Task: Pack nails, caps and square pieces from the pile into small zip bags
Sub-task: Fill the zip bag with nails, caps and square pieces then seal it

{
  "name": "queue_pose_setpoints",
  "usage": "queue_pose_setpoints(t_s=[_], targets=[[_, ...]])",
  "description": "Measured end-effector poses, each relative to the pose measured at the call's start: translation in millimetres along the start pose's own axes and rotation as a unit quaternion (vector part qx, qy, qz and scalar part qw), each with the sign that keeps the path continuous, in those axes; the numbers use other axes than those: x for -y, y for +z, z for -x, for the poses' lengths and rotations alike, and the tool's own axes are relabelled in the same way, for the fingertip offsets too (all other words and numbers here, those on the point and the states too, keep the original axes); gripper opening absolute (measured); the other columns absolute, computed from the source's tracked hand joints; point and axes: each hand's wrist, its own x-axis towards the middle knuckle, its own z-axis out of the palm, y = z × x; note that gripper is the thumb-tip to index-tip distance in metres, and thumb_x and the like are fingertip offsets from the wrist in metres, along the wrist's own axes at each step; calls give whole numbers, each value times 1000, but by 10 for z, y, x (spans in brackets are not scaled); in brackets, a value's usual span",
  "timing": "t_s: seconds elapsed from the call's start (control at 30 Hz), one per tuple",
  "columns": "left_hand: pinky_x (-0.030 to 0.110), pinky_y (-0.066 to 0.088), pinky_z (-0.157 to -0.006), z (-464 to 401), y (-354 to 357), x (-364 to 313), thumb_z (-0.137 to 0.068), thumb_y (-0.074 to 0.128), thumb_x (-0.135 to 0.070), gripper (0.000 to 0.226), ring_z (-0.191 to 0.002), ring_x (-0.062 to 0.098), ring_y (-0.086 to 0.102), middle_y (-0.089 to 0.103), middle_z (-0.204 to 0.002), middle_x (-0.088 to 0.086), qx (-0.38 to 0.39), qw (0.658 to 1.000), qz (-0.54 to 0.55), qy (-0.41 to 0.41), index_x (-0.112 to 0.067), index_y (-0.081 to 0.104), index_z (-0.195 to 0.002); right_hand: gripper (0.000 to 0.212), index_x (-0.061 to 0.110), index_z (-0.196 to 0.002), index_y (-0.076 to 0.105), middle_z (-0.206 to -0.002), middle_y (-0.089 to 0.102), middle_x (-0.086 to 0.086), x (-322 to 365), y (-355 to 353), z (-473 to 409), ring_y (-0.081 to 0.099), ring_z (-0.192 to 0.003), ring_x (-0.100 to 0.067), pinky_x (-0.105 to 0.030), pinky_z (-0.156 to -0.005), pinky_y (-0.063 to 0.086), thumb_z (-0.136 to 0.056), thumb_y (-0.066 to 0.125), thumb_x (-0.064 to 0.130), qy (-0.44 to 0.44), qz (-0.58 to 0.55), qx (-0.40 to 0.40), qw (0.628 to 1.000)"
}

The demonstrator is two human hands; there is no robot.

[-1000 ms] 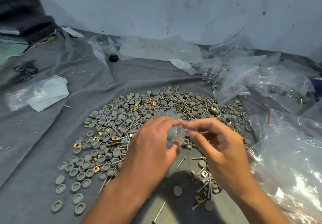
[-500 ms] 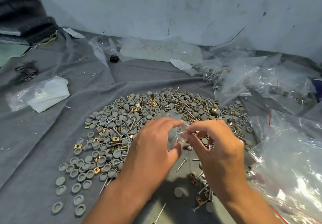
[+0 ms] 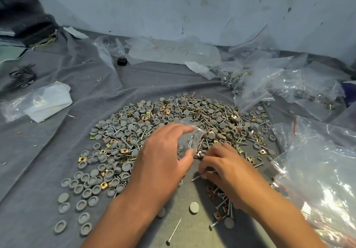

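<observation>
Nails, caps and square pieces lie in a pile (image 3: 173,128) at the frame's centre, on our grey cloth-covered surface (image 3: 57,151). Our left hand (image 3: 161,163) keeps its grip on the small zip bag (image 3: 189,139), pinched between thumb and fingers over the pile, nails visible inside. Half a second ago our right hand (image 3: 225,172) met the bag; now it has dropped lower right, its curled fingers pinching a nail (image 3: 202,176) whose long axis runs lower left to upper right. Clear bags (image 3: 289,85) crowd the right edge beneath a scuffed pale wall (image 3: 192,6).
</observation>
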Motion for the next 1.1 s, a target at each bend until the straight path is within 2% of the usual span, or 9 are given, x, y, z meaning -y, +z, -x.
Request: queue_pose_setpoints(t_s=[0.2,0.4,0.57,0.63,0.7,0.77,0.87,1.0,1.1], targets=[[2,31,-102,5,3,18,-87,73,-27,50,-118,-10,50,58,-128,-23,2,1000,-6,-2,-31,57,-134,6,42,-96,49,-93,55,27,-135,-212,80,42,-91,-2,-22,-72,43,-97,46,47,58,-10,-4,998],[-4,25,-100,15,1,21,-86,74,-24,51,-117,-10,49,58,-127,-23,5,1000,-7,-2,-30,57,-134,12,41,-112,48,-107,57,22,-49,-227,50,42,-98,-6,-25,-77,44,-101,53,41,54,35,55,996],[-6,25,-98,9,8,26,-86,74,-26,52,-116,-11,48,56,-126,-25,4,1000,-10,1,-31,56,-134,24,38,-128,50,-120,54,17,-93,-136,83,42,-106,-8,-23,-86,43,-106,40,37,54,40,35,997],[-6,24,-98,7,8,28,-86,74,-26,51,-116,-11,48,57,-126,-24,4,1000,-8,2,-31,56,-134,26,38,-128,56,-122,53,18,-88,-146,50,46,-111,-7,-21,-90,43,-106,43,31,91,-20,8,996],[-5,24,-99,9,3,30,-85,74,-25,52,-116,-11,48,58,-126,-23,3,1000,-6,3,-30,57,-134,26,40,-110,64,-113,57,21,-62,-205,20,53,-105,1,-13,-81,44,-104,50,19,130,-188,-54,972],[-5,24,-100,7,2,33,-85,76,-22,52,-115,-10,49,59,-125,-22,2,1000,-5,6,-29,59,-133,27,36,-100,65,-100,59,23,-3,-284,36,56,-96,5,-7,-74,41,-105,50,14,88,-310,-136,937],[-2,26,-101,-1,4,25,-83,78,-19,51,-113,-9,49,61,-123,-21,0,1000,-4,13,-27,62,-130,15,35,-106,63,-93,61,12,116,-321,53,58,-87,-9,-23,-72,46,-103,49,35,36,-396,-178,900],[-1,28,-98,-6,9,15,-80,80,-19,53,-105,-9,47,61,-123,-20,7,1000,0,10,-28,63,-129,9,30,-105,66,-94,63,18,319,-231,-43,61,-85,-5,-13,-72,44,-100,59,30,5,-276,-286,918],[1,30,-95,-7,11,9,-78,82,-19,54,-97,-9,46,62,-120,-20,6,1000,-1,12,-28,63,-128,23,19,-114,72,-99,64,16,388,-171,-86,60,-88,-1,-13,-78,46,-94,64,26,7,-182,-327,927]])
